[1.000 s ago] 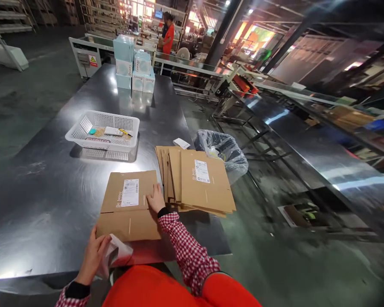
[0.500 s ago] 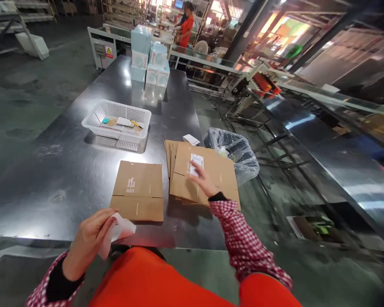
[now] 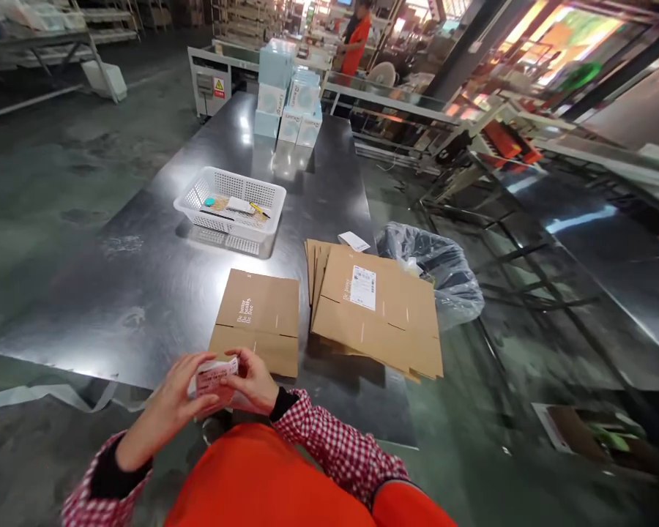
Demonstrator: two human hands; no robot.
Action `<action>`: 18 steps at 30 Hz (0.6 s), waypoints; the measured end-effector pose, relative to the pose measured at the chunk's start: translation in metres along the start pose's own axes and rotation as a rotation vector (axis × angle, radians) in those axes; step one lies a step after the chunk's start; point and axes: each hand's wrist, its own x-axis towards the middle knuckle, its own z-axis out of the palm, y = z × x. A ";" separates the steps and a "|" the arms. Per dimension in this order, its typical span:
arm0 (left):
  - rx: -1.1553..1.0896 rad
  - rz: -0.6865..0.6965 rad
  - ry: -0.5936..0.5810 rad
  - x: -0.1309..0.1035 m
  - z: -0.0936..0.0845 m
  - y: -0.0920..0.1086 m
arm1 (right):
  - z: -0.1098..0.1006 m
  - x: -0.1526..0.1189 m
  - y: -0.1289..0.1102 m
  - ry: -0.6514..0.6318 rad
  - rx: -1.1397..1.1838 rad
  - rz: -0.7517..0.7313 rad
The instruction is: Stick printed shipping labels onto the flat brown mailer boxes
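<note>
Both my hands are together near the table's front edge, around a small bundle of printed label sheets (image 3: 213,377). My left hand (image 3: 179,391) grips it from the left, thumb below and fingers above. My right hand (image 3: 252,384) pinches its right side. Just beyond my hands lies a flat, folded cardboard box (image 3: 261,304) with white printed words. To its right is a fanned stack of flat cardboard boxes (image 3: 384,322); the top one bears a white shipping label (image 3: 363,288).
A white plastic basket (image 3: 277,212) with a yellow pen and small items stands on the dark metal table (image 3: 137,271). Light-blue boxes (image 3: 299,95) are stacked at the far end. A bin lined with clear plastic (image 3: 455,271) stands right of the table. Another person (image 3: 356,44) is in the background.
My right hand has left the label on the top cardboard box and come left to the label sheets. My left hand has kept hold of them. The view has shifted.
</note>
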 end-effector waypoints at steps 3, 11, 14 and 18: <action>-0.103 -0.161 0.079 0.001 0.022 0.011 | -0.001 -0.001 0.001 0.006 -0.113 -0.030; -0.075 -0.289 0.259 0.009 0.043 0.000 | -0.007 -0.001 0.017 0.135 -0.199 -0.155; -0.107 -0.312 0.217 0.012 0.053 -0.014 | -0.016 0.012 0.021 0.161 -0.169 -0.124; -0.126 -0.285 0.147 0.008 0.055 -0.044 | -0.051 0.053 0.003 0.419 -0.049 -0.100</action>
